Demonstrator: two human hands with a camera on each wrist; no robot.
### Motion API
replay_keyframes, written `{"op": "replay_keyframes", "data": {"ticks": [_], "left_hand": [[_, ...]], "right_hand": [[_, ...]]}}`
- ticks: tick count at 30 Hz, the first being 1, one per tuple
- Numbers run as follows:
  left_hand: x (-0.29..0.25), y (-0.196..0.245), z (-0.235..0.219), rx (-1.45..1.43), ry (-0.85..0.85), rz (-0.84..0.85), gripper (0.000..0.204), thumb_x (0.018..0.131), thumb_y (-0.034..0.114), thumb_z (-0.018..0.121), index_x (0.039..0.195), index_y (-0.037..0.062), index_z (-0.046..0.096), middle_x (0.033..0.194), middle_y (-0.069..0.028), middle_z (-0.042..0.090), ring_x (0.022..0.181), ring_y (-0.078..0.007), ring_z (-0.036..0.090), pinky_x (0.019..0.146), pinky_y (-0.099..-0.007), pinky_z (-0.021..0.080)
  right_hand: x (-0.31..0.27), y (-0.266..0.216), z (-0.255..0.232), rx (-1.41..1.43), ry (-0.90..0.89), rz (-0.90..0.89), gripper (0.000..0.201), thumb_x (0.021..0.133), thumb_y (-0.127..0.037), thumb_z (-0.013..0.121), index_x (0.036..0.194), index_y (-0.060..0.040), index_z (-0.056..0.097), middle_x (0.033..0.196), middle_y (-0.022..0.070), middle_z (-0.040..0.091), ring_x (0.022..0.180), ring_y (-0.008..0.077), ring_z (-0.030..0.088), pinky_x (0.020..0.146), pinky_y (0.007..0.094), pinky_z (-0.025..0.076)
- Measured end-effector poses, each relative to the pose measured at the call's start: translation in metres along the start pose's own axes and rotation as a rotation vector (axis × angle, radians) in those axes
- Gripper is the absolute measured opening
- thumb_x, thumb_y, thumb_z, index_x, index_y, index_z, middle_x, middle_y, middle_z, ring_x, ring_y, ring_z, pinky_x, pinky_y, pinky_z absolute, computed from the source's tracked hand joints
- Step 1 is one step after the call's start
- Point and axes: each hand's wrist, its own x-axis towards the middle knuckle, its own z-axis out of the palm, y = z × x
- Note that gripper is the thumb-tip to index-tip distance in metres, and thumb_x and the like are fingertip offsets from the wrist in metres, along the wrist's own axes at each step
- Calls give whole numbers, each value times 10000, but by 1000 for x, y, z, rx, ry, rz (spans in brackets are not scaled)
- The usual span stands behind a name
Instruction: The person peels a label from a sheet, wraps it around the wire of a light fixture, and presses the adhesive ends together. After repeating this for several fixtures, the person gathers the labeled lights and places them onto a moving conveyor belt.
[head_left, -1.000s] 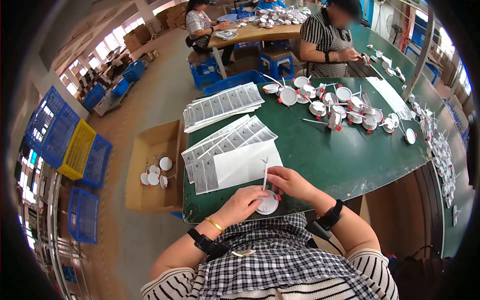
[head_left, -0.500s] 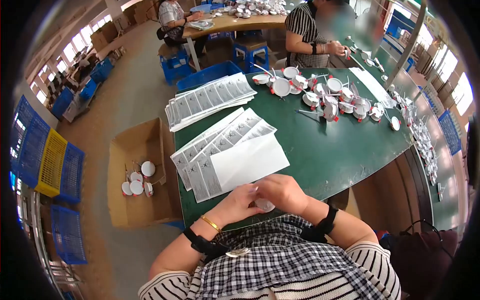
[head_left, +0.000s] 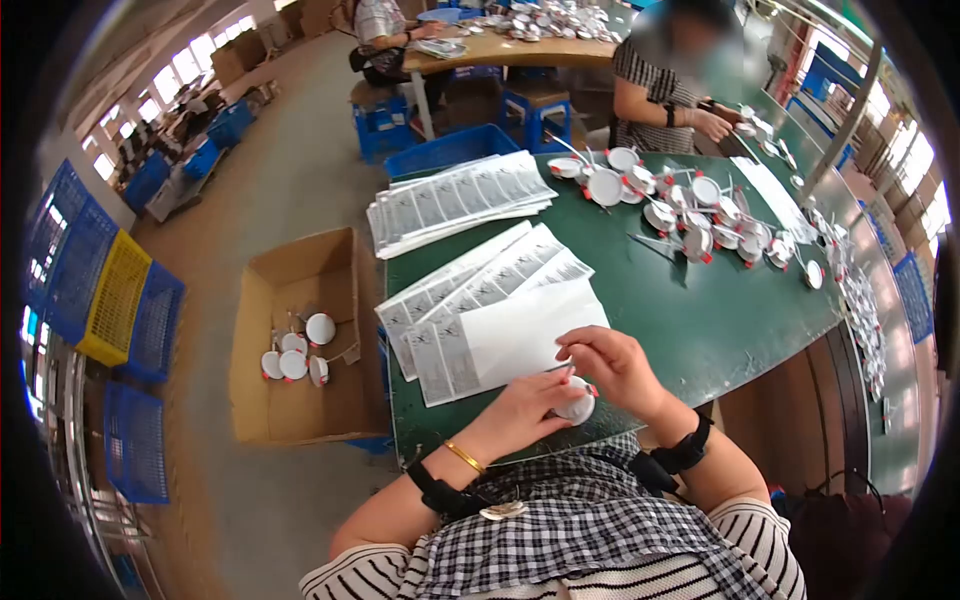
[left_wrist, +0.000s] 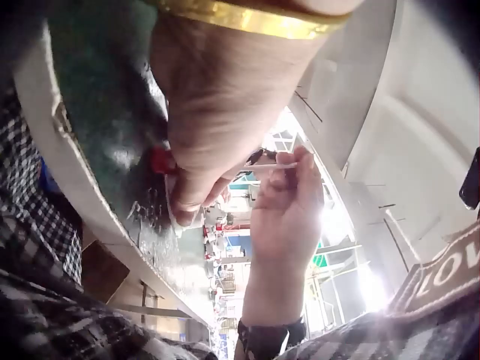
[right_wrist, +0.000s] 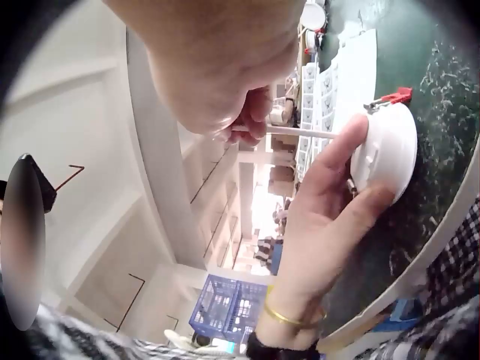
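My left hand (head_left: pixel 522 410) grips a small round white downlight (head_left: pixel 577 405) near the table's front edge. In the right wrist view the lamp's white body (right_wrist: pixel 394 142) is held between thumb and fingers, with a red spring clip (right_wrist: pixel 397 96) at its rim. A thin white cable (right_wrist: pixel 300 133) runs from it to my right hand (right_wrist: pixel 217 82), whose curled fingers pinch its free end. The left wrist view shows the cable (left_wrist: pixel 274 166) at the right hand's fingertips, while the left hand (left_wrist: pixel 225 112) hides most of the lamp.
Printed label sheets (head_left: pixel 470 350) lie just beyond my hands, with another stack (head_left: pixel 460 200) behind. Several downlights (head_left: pixel 700 215) are heaped at the table's far side. A cardboard box (head_left: pixel 300 410) holding several lamps stands left. Another person (head_left: pixel 670 90) works across the table.
The cable stood upright beside the right hand one second ago. Then the right hand came over the lamp, close against the left; now it is drawn back, pinching the cable's end.
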Motion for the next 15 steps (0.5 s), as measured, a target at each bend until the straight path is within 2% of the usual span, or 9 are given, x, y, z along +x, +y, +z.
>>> {"op": "replay_keyframes", "data": {"ticks": [3,5,6,7,9,11,12,13,15], "left_hand": [[0,9,-11,102,22,29,376,734,173,753,1083,123,625,1166,-93,565,1044,-308,560,884,-405,463],[-4,13,-30,171,98,-21,318,743,202,746,1036,129,649,1133,-64,586,1051,-279,556,893,-391,445],[-7,2,-44,166,108,-57,234,767,201,725,978,118,664,1064,-52,610,1015,-269,563,898,-378,428],[-10,-5,-57,282,192,-126,179,775,165,709,940,108,669,991,-49,623,987,-259,565,856,-368,432],[-14,-23,-87,512,246,-283,154,788,142,682,936,103,663,969,-52,622,975,-250,565,844,-379,417],[-14,-40,-103,783,355,-218,122,781,146,671,889,95,649,932,-36,618,921,-243,571,827,-385,413],[-17,-54,-104,832,367,-271,159,783,171,665,930,110,651,918,-27,615,965,-226,559,880,-403,380],[-15,-56,-107,847,383,-236,159,783,171,665,930,110,651,918,-27,615,965,-226,559,880,-403,380],[-15,-56,-108,877,315,-299,183,778,183,670,948,116,656,909,-25,614,955,-222,561,895,-409,371]], "right_hand": [[14,13,-18,408,-1,236,360,999,-237,425,1245,3,531,1059,83,639,788,118,579,680,237,474],[22,44,-23,343,82,278,375,1012,-259,386,1237,-2,542,1069,79,635,796,96,564,654,229,456],[26,60,-24,206,52,317,333,984,-216,445,1233,-23,549,1104,111,631,864,160,598,721,266,482],[30,74,-20,208,51,299,333,984,-216,445,1233,-23,549,1104,111,631,864,160,598,721,266,482],[36,92,-14,-299,-157,-115,322,932,-172,512,1229,-60,562,1190,146,595,1030,253,595,834,331,483],[50,90,-4,-614,-281,-272,400,867,-161,573,1260,-96,543,1291,154,532,1209,304,502,959,396,427],[55,88,1,-634,-323,-299,427,870,-174,569,1287,-103,517,1324,142,509,1249,294,466,985,406,402],[58,86,5,-651,-370,-319,454,872,-187,566,1314,-111,491,1357,130,487,1289,283,430,1012,416,377],[63,92,11,-708,-448,-398,498,882,-211,558,1358,-131,440,1402,113,444,1316,273,397,1036,418,349]]}}
